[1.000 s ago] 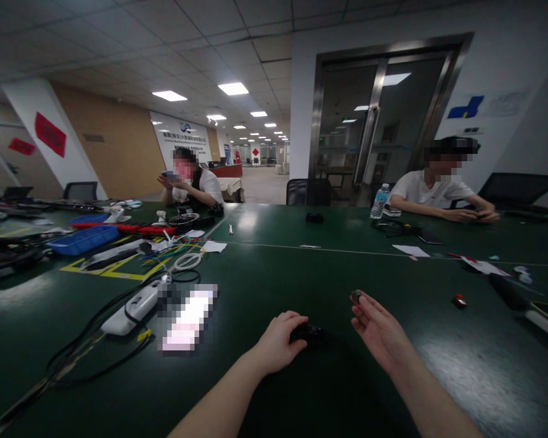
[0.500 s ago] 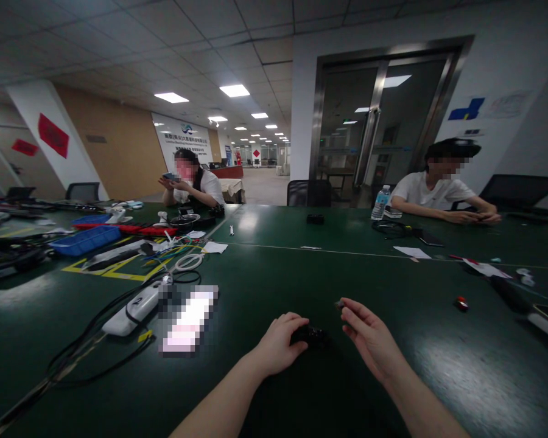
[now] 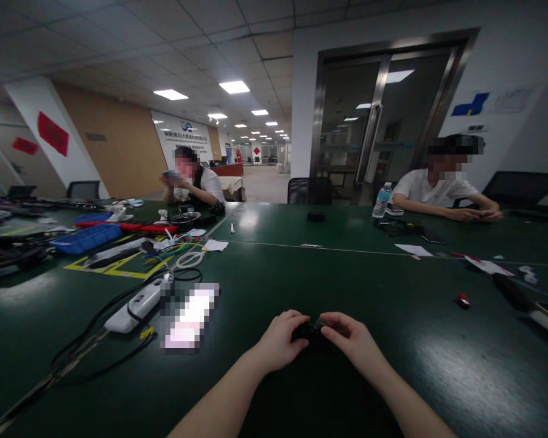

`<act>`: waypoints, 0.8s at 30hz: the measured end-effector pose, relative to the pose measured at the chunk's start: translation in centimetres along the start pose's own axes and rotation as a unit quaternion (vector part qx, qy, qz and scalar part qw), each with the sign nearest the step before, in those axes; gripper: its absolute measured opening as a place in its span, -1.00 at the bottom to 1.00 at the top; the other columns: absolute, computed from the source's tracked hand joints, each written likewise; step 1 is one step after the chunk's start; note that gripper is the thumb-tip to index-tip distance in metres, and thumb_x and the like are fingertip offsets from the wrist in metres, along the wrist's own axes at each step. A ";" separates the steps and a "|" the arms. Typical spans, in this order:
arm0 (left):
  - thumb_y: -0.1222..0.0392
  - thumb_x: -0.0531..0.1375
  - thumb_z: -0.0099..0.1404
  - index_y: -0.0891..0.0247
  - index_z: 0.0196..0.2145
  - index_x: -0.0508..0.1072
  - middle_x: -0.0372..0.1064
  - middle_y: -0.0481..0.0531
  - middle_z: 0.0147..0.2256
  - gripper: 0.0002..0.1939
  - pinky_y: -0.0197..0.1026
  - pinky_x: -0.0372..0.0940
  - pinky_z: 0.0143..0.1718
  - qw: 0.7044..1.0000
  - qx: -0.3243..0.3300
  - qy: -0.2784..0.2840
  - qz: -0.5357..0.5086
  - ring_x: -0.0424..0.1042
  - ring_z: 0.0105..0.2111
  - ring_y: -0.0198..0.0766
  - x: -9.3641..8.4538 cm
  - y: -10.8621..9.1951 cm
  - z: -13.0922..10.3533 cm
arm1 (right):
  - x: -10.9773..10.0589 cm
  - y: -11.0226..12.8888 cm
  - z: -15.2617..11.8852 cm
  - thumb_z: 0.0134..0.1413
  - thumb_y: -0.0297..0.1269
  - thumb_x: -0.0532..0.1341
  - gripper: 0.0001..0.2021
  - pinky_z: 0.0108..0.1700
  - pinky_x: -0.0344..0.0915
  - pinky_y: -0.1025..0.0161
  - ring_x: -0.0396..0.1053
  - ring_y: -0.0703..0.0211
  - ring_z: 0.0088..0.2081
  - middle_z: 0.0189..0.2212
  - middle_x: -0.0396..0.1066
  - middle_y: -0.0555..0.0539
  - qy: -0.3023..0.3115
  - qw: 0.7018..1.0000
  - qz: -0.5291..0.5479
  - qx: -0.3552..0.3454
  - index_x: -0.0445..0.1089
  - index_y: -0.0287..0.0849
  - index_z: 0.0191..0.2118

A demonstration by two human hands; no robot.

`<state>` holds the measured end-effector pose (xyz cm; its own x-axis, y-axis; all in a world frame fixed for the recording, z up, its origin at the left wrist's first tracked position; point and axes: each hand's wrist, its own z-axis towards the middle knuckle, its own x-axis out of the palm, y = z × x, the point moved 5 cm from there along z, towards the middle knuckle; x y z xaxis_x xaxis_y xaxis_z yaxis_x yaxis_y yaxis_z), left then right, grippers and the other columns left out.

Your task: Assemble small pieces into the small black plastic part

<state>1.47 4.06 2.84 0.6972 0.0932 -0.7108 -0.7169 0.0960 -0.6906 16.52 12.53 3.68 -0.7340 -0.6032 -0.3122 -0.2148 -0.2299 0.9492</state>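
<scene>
Near the middle of the green table (image 3: 274,274), a small black object (image 3: 311,330) lies low between both hands. My left hand (image 3: 283,342) grips its left side, with thumb and fingers curved round it. At its right end is my right hand (image 3: 347,337), whose thumb and forefinger pinch a small greyish piece (image 3: 320,322) against the black object. The dark surfaces make the exact contact hard to tell.
A bright phone (image 3: 192,317) and a white power strip (image 3: 137,305) with black cables lie left. Beyond are a blue tray (image 3: 86,239) and loose wires. A small red object (image 3: 463,300) sits right. Two people sit across the table, near a bottle (image 3: 382,201).
My right hand has moved left and slightly down, bringing the small piece to the black object. My left hand has stayed almost in place.
</scene>
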 end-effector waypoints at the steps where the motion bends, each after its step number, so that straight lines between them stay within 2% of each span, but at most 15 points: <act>1: 0.23 0.18 0.16 0.12 0.06 0.27 0.20 0.03 0.02 -0.52 -0.08 0.12 0.03 1.000 0.001 0.000 0.002 0.21 -0.02 -0.11 0.0 0.0 0.0 | 0.1 0.2 -0.1 -0.06 -0.15 0.24 -0.71 -0.17 0.29 0.16 0.38 0.09 -0.25 -0.30 0.43 -0.04 0.009 1.000 -0.019 -0.008 0.43 -0.12 -0.18; 9: 0.24 0.20 0.16 0.11 0.05 0.28 0.22 0.02 0.01 -0.53 -0.10 0.14 0.01 1.000 0.013 -0.015 -0.007 0.21 -0.01 -0.13 0.0 0.1 0.0 | 0.9 1.1 -0.6 0.01 -0.22 0.18 -0.76 -0.20 0.27 0.19 0.33 0.11 -0.22 -0.25 0.38 -0.03 0.049 0.989 -0.139 -0.028 0.42 -0.06 -0.16; 18: 0.21 0.18 0.19 0.11 0.07 0.27 0.21 0.03 0.01 -0.53 -0.09 0.13 0.02 1.000 0.009 -0.006 0.004 0.21 -0.01 -0.12 -0.1 -0.1 -0.1 | 1.5 0.2 -0.5 0.02 -0.26 0.18 -0.77 -0.17 0.28 0.21 0.32 0.13 -0.20 -0.21 0.36 -0.01 0.063 0.981 -0.179 -0.040 0.40 -0.02 -0.14; 24: 0.22 0.19 0.18 0.10 0.06 0.28 0.22 0.01 0.01 -0.53 -0.09 0.12 0.03 1.000 0.003 -0.006 0.000 0.21 0.00 -0.13 -0.1 -0.1 -0.1 | 1.7 0.7 -0.7 0.05 -0.29 0.16 -0.79 -0.10 0.25 0.19 0.31 0.11 -0.13 -0.19 0.36 -0.01 0.074 0.973 -0.215 -0.050 0.40 -0.03 -0.15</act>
<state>1.48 3.93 2.93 0.6972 0.1047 -0.7091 -0.7168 0.1023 -0.6897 15.57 10.84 3.85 -0.4879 -0.5368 -0.6883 -0.4122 -0.5533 0.7238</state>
